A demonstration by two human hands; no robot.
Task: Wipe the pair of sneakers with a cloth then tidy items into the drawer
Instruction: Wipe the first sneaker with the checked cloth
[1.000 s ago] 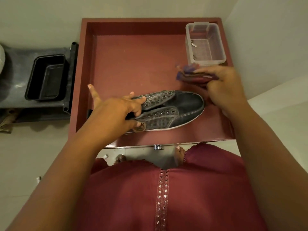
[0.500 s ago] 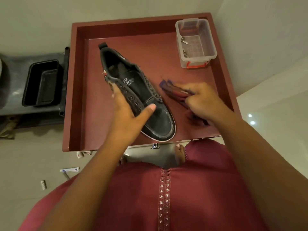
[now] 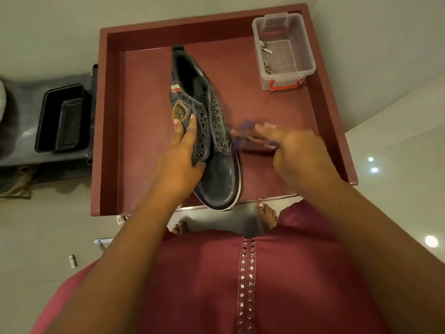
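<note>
- A single head-worn view looks steeply down from above the person's chest, facing forward over the open drawer.
- It sits close: both forearms reach up from the bottom edge, and the bare feet show below the drawer's front.
- The wide lens bends the floor and walls at the edges.

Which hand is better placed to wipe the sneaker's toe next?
Right, probably. The right hand already holds the cloth, blurred, just beside the sneaker. The left hand grips the sneaker's lace area, steadying it.
</note>
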